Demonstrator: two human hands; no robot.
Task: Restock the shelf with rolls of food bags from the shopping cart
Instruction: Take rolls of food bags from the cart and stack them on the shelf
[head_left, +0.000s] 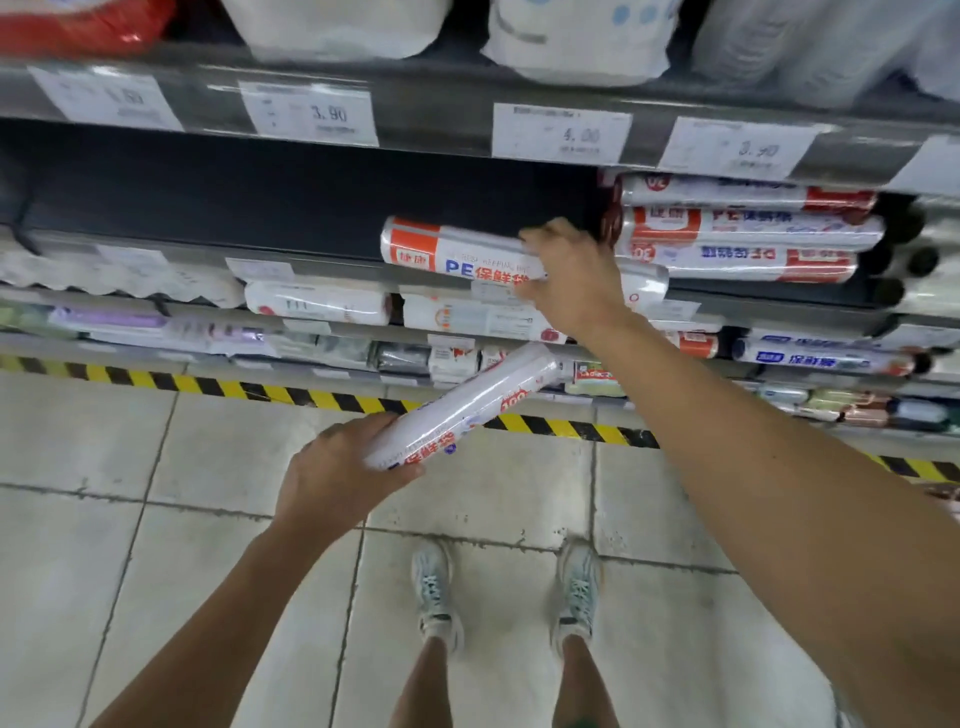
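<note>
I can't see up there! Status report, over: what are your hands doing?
Right hand grips one roll at the shelf lip. Left hand holds a second roll, low. Stacked rolls sit just right; gap behind looks free.

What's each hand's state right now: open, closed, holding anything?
Left hand: grips a tilted roll low, in front of the shelves.
Right hand: grips an orange-ended roll at the shelf edge.

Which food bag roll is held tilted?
The lower roll, in the left hand, slants; the upper roll in the right hand and the stacked rolls lie level.
</note>
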